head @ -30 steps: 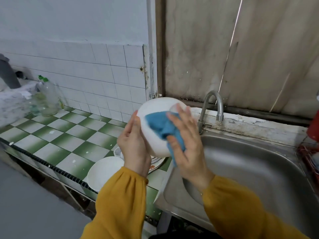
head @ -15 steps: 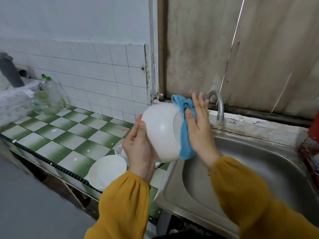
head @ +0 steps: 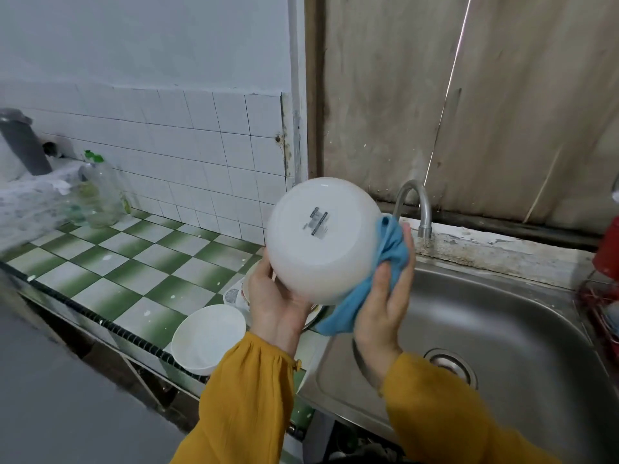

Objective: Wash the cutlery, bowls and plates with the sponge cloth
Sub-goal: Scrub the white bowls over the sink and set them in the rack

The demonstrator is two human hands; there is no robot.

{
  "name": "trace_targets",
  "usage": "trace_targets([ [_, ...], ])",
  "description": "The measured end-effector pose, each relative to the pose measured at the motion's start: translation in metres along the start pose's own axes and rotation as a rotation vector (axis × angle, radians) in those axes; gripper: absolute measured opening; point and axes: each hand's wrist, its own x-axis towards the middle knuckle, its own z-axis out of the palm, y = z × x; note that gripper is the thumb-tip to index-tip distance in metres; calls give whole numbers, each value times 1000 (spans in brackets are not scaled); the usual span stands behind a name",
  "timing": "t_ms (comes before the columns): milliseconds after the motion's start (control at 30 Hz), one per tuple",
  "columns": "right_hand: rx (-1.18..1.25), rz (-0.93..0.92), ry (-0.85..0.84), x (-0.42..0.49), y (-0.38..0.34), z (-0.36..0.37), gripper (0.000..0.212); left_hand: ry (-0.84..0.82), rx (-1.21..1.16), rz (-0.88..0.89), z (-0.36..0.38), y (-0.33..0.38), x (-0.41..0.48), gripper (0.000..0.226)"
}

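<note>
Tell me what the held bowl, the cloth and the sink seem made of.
White bowl: glossy ceramic or melamine, unclear which; smooth sheen, printed base mark. Blue sponge cloth: soft matte fabric; it folds and drapes. Sink: brushed stainless steel, likely; grey metallic reflections.

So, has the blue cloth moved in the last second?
Yes: the blue cloth shifted right, toward the tap, now at the bowl's right edge.

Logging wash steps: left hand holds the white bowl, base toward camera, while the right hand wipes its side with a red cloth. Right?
No. The head view shows a blue cloth, not red; left hand, white bowl and right hand are as stated.
</note>
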Motion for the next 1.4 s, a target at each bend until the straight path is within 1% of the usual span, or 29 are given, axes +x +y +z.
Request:
trace_targets([
  [67,197,394,121,25,-13,1,29,-50,49,115,-1,3,-2,29],
  [100,201,524,111,40,-15,-2,24,-47,86,181,0,5,-2,33],
  [133,178,608,64,53,-18,-5,22,-48,132,249,1,6,-4,34],
  [200,133,649,-54,73,-27,-7,22,-40,244,396,6,11,-9,21],
  [233,120,632,-109,79,-33,-7,21,-45,303,470,9,14,-11,15],
  [333,102,531,-224,87,-51,-6,20,-116,470,675,15,23,-21,24],
  [400,51,453,-315,91,-62,-5,15,-153,567,788,17,25,-27,24],
  [433,-5,408,-362,91,-66,-2,18,-161,607,820,17,25,-29,19],
  [467,-100,336,-420,88,-69,0,28,-172,645,843,18,22,-31,16],
  [533,-411,62,-551,76,-73,7,45,-197,715,873,18,14,-34,20],
  [567,-549,-116,-595,69,-76,10,46,-192,719,869,17,10,-35,20],
  [600,-622,-243,-616,62,-77,14,45,-176,698,860,16,8,-35,19],
  [633,-612,-286,-624,58,-73,16,43,-153,675,861,14,9,-35,19],
  [667,-542,-248,-612,56,-69,15,40,-139,660,868,12,11,-35,20],
  [700,-417,-141,-577,59,-63,14,35,-137,657,879,10,14,-34,19],
  [767,-157,194,-434,70,-53,8,20,-145,667,899,8,20,-34,17],
  [800,-127,346,-369,77,-48,6,20,-152,677,908,7,21,-35,15],
  [833,-192,432,-356,82,-45,4,23,-161,693,917,7,22,-36,15],
  [867,-268,453,-364,84,-42,2,24,-167,717,927,7,21,-37,15],
  [967,-359,297,-390,73,-44,7,25,-170,795,958,10,19,-36,16],
  [1067,-469,-120,-477,55,-53,13,34,-161,895,977,11,14,-32,22],
  [1100,-490,-203,-505,52,-51,13,33,-159,900,976,10,12,-32,21],
  [1133,-472,-204,-528,53,-49,12,30,-161,891,970,8,11,-31,20],
  [1167,-410,-115,-527,57,-47,11,24,-169,870,970,6,11,-31,19],
  [1200,-324,25,-504,63,-47,8,15,-175,842,976,4,12,-31,18],
  [1233,-228,208,-465,70,-45,3,13,-187,810,983,2,13,-32,17],
  [1300,-118,598,-355,81,-39,-8,29,-239,745,1000,1,14,-32,18],
  [1333,-52,736,-300,83,-33,-14,36,-286,735,1004,2,13,-33,24],
  [1400,93,861,-248,78,-24,-24,43,-372,751,1009,3,9,-29,33],
])
